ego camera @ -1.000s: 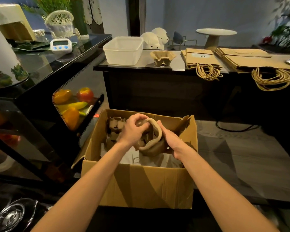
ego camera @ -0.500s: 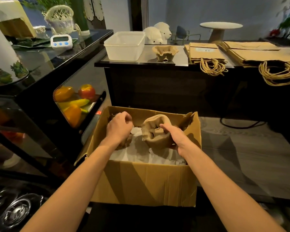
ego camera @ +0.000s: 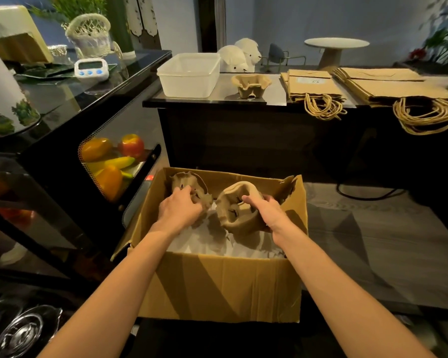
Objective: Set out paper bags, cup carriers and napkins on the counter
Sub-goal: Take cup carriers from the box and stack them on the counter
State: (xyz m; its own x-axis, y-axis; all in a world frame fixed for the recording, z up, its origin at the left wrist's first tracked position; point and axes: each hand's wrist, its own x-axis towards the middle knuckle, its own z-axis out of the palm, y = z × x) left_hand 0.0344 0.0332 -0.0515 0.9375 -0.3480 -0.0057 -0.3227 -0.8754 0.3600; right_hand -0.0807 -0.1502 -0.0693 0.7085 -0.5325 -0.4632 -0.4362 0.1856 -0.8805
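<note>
An open cardboard box stands on the floor before me, with white napkins at its bottom. My right hand grips a brown pulp cup carrier tilted on its side inside the box. My left hand holds the edge of a second cup carrier at the box's back left. On the counter sit one cup carrier and two stacks of brown paper bags with rope handles hanging over the edge.
A clear plastic tub stands left of the counter's carrier. A glass display case with fruit is at the left, a white timer on its top. Glassware sits bottom left. Grey floor lies right of the box.
The two carriers have been pulled apart. My left hand moved left to the rear carrier and now holds it up; my right hand keeps the other one.
</note>
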